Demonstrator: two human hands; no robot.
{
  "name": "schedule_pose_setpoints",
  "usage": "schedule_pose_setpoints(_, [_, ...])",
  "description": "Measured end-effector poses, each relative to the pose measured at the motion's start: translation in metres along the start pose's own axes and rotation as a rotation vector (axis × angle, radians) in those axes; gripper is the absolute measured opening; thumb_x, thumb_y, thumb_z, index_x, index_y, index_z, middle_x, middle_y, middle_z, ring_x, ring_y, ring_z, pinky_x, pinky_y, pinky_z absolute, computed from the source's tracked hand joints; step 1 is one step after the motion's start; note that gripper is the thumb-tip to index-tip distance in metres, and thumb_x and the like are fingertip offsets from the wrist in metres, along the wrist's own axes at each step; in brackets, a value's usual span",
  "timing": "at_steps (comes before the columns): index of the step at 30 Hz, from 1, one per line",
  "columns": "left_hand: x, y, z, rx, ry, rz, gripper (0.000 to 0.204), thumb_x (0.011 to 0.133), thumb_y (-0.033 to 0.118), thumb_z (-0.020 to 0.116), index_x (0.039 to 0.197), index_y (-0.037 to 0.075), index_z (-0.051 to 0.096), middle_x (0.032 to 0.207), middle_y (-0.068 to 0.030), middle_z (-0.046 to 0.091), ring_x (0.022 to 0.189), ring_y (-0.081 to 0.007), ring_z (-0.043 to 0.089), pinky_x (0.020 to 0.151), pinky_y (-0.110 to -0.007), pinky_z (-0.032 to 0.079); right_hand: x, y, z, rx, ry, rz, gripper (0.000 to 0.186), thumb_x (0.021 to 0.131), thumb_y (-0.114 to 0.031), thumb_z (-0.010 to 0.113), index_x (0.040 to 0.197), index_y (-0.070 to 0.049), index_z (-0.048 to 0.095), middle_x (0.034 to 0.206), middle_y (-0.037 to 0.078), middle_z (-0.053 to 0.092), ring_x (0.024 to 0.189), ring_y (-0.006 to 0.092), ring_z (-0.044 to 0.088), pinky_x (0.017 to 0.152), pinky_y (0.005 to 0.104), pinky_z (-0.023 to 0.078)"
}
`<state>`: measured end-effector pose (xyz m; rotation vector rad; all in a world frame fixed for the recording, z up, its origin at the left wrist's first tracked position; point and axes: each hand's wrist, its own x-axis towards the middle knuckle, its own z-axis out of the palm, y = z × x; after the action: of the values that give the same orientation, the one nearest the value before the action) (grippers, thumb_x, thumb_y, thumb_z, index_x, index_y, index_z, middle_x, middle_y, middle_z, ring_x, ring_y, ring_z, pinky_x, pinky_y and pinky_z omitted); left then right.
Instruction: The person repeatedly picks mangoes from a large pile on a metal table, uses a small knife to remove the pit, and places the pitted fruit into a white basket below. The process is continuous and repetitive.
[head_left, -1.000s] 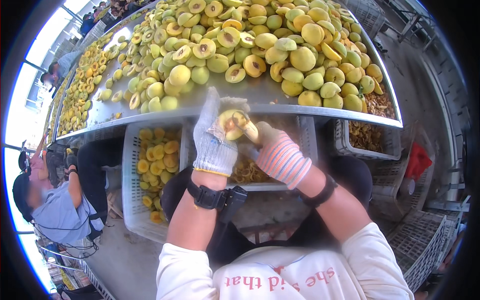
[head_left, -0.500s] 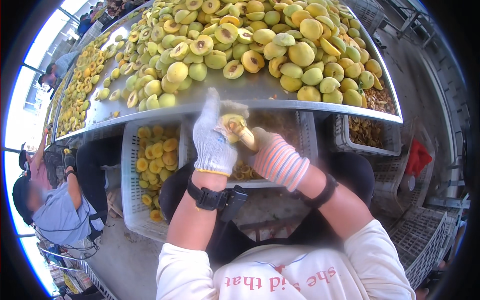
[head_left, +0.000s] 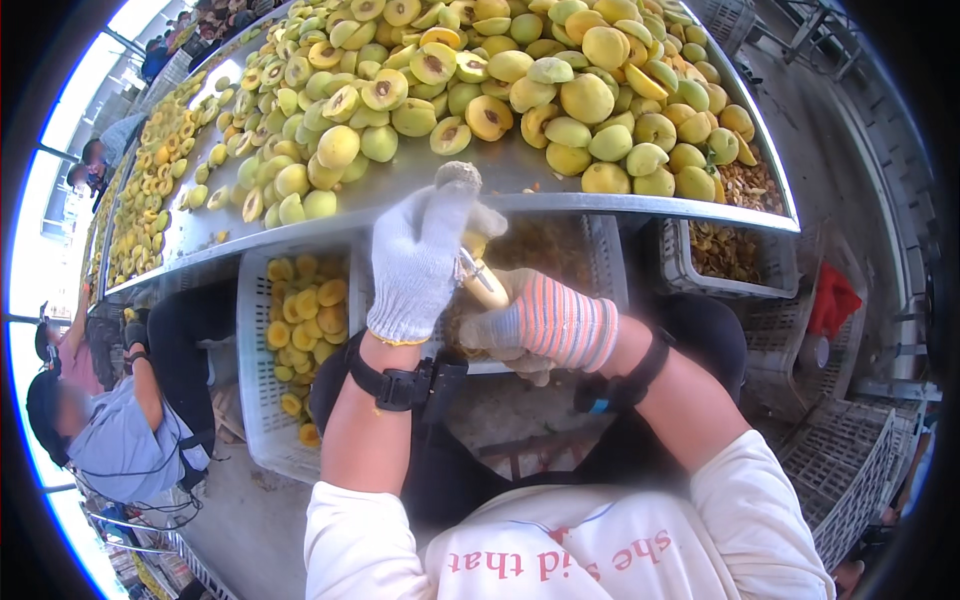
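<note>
My left hand [head_left: 415, 260], in a white knit glove, is closed around a yellow peach [head_left: 474, 243], most of it hidden by the fingers. My right hand [head_left: 555, 318], in a glove with orange and grey-blue stripes, grips a peeler [head_left: 487, 286] by its cream handle. The peeler's metal head lies against the fruit or very close to it. Both hands are just in front of the edge of a metal table [head_left: 560, 203], above a white crate [head_left: 614, 255] that has peelings in it.
Many halved yellow-green peaches [head_left: 590, 98] are heaped on the table. A white crate [head_left: 252, 410] at left contains peeled halves [head_left: 305, 320]. Another crate [head_left: 735, 288] at right holds brownish scraps. A red cloth [head_left: 832, 300] hangs beyond it. A co-worker [head_left: 130, 430] sits at left.
My left hand has turned, so its fingers now cover more of the peach. My right hand has shifted slightly down and left, its fingers now stretched below the peeler.
</note>
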<state>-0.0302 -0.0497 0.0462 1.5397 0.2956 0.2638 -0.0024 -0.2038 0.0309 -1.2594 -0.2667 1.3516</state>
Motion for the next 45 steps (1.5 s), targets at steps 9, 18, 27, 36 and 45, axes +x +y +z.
schedule_pose_setpoints(9, [0.004,-0.018,-0.002,-0.109,-0.048,-0.049,0.052,0.103,0.044,0.057,0.088,-0.004,0.07,0.074,-0.0115,0.07,0.064,-0.0174,0.068,0.056,-0.029,0.055,0.005,0.003,0.004,-0.073,-0.046,0.04,0.023,0.087,-0.028,0.073,0.093,-0.01,0.062,0.059,-0.001,0.053,0.043,0.0106,0.049,0.038,0.0279,0.042])
schedule_pose_setpoints(18, [0.01,-0.031,-0.009,-0.725,-0.157,-0.161,0.048,0.106,0.041,0.051,0.11,-0.004,0.064,0.089,-0.0157,0.071,0.08,-0.0249,0.071,0.072,-0.036,0.061,-0.017,0.012,-0.019,0.206,-0.216,-0.146,0.028,0.079,-0.023,0.08,0.085,-0.004,0.06,0.058,0.001,0.05,0.039,0.0108,0.044,0.036,0.0255,0.035])
schedule_pose_setpoints(27, [-0.004,-0.001,-0.113,0.307,0.265,-0.103,0.055,0.099,0.051,0.059,0.095,-0.003,0.072,0.094,-0.0153,0.073,0.085,-0.026,0.071,0.084,-0.034,0.055,-0.031,0.019,-0.036,-1.246,0.493,-0.001,0.035,0.089,-0.028,0.072,0.109,-0.001,0.061,0.081,0.021,0.07,0.08,0.0401,0.07,0.072,0.0476,0.055])
schedule_pose_setpoints(36, [0.108,0.002,-0.012,1.039,-0.136,0.031,0.061,0.086,0.051,0.067,0.131,0.011,0.064,0.123,-0.0219,0.067,0.115,-0.0377,0.063,0.099,-0.045,0.048,-0.052,0.02,-0.04,-1.195,0.491,-0.134,0.026,0.091,-0.025,0.068,0.104,-0.003,0.062,0.079,0.021,0.07,0.08,0.0415,0.07,0.07,0.0495,0.054])
schedule_pose_setpoints(45, [0.123,-0.03,-0.013,0.813,-0.367,-0.074,0.059,0.073,0.021,0.076,0.128,0.002,0.066,0.132,-0.0159,0.063,0.118,-0.022,0.061,0.097,-0.032,0.051,-0.054,0.004,-0.044,-0.936,0.669,-0.21,0.037,0.091,-0.035,0.07,0.109,-0.004,0.06,0.082,0.022,0.07,0.08,0.0431,0.068,0.072,0.0494,0.053])
